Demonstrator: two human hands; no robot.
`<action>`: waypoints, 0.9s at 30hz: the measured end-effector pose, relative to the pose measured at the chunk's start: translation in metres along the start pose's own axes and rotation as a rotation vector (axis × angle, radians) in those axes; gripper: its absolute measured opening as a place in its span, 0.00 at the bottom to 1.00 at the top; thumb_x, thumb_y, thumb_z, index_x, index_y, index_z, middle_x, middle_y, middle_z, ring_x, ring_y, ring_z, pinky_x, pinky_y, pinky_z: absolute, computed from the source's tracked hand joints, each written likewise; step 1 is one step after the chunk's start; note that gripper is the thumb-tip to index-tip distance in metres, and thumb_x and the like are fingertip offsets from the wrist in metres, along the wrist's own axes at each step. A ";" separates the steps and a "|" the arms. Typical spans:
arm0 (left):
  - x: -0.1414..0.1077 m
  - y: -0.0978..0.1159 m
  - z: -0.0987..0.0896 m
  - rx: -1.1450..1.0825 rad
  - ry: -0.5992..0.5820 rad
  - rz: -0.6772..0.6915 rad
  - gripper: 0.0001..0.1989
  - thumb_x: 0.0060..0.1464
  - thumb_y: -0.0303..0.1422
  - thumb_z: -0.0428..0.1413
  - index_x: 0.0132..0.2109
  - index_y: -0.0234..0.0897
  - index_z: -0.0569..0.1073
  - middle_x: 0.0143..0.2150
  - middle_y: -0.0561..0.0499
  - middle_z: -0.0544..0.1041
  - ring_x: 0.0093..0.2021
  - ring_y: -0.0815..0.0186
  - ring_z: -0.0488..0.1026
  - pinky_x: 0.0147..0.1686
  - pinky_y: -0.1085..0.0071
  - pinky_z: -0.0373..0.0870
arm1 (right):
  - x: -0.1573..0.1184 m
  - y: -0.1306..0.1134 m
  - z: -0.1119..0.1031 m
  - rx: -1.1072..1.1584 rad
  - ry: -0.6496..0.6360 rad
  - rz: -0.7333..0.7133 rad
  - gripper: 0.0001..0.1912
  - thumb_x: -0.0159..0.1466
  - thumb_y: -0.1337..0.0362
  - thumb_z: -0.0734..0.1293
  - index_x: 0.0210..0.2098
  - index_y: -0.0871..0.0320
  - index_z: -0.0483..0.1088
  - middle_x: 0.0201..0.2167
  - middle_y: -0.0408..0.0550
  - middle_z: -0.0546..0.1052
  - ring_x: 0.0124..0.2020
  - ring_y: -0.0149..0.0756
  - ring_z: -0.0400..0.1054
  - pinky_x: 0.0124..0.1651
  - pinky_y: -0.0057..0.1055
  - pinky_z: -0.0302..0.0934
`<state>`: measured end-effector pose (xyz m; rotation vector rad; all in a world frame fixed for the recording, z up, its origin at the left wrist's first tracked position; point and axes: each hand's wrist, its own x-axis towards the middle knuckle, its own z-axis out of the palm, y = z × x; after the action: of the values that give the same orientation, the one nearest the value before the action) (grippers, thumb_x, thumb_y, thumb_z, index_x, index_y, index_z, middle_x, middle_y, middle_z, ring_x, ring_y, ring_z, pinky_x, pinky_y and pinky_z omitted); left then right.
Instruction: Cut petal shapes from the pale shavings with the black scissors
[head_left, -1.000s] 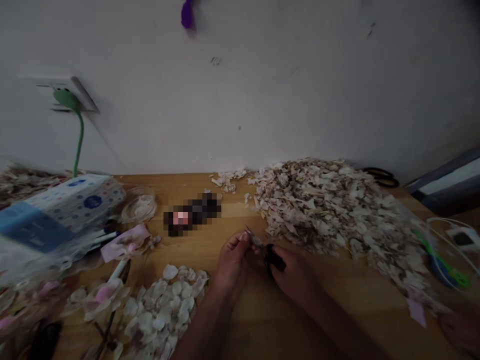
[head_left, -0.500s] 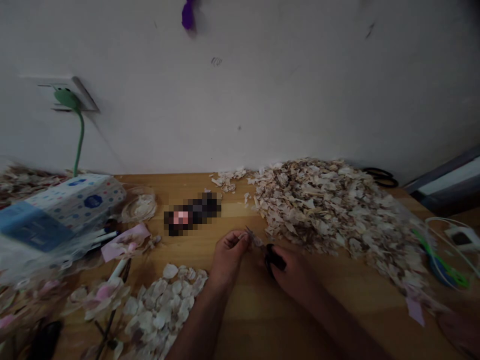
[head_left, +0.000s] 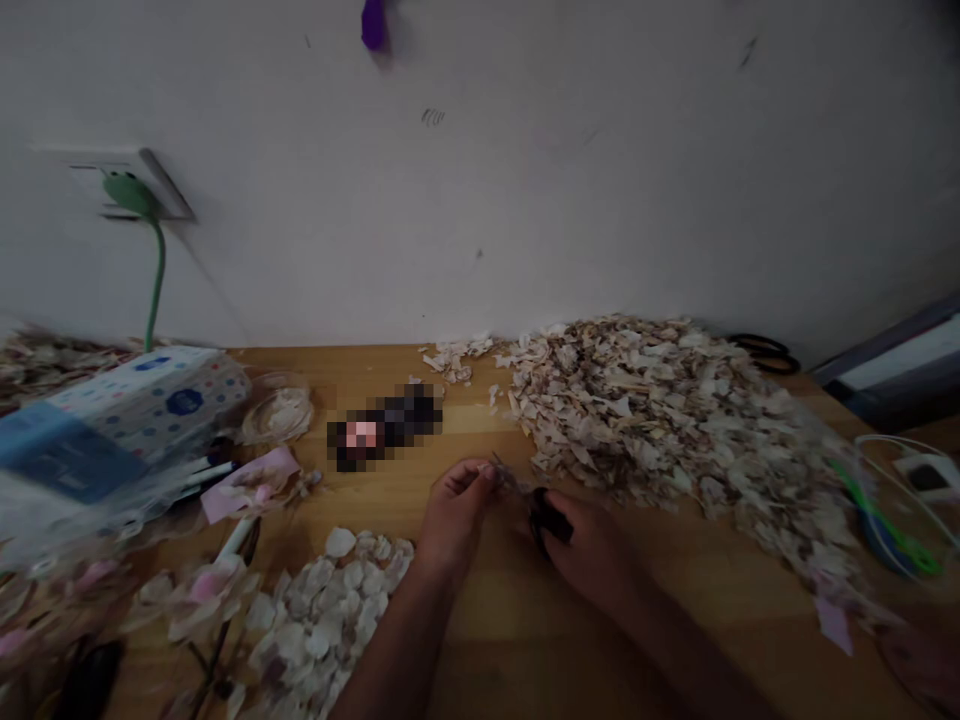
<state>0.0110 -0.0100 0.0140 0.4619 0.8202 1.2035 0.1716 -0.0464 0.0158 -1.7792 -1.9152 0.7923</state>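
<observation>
My left hand [head_left: 459,505] is closed in a pinch on a small pale piece, partly hidden by the fingertips, above the wooden table [head_left: 510,640]. Black-handled scissors [head_left: 550,518] are in my right hand [head_left: 592,545], its fingers wrapped round the handles. Their blades point up and left, with the tips right beside my left fingertips. To the left of my left forearm lies a pile of rounded whitish petals [head_left: 330,615]. A big heap of dry, pale scraps [head_left: 637,410] spreads behind and right of my hands.
A blurred dark object [head_left: 386,427] lies behind my left hand. At left are a tissue box [head_left: 127,420], a tape roll [head_left: 277,410], a pink paper piece [head_left: 251,485] and artificial flowers [head_left: 206,590]. Black scissors [head_left: 765,353] and a white cable [head_left: 911,445] are at right.
The view has shifted very slightly. Both hands stay nearly in place, and the scissor blades look a little closer together.
</observation>
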 end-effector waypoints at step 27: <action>0.005 -0.006 -0.009 0.248 0.032 0.131 0.11 0.45 0.37 0.64 0.33 0.34 0.77 0.27 0.51 0.76 0.27 0.71 0.71 0.32 0.75 0.67 | 0.001 0.000 -0.003 0.024 -0.034 0.009 0.05 0.60 0.62 0.62 0.29 0.54 0.67 0.27 0.45 0.75 0.29 0.39 0.69 0.30 0.30 0.58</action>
<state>0.0089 -0.0079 0.0027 0.7083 0.9845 1.2372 0.1735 -0.0453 0.0175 -1.7723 -1.9125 0.8496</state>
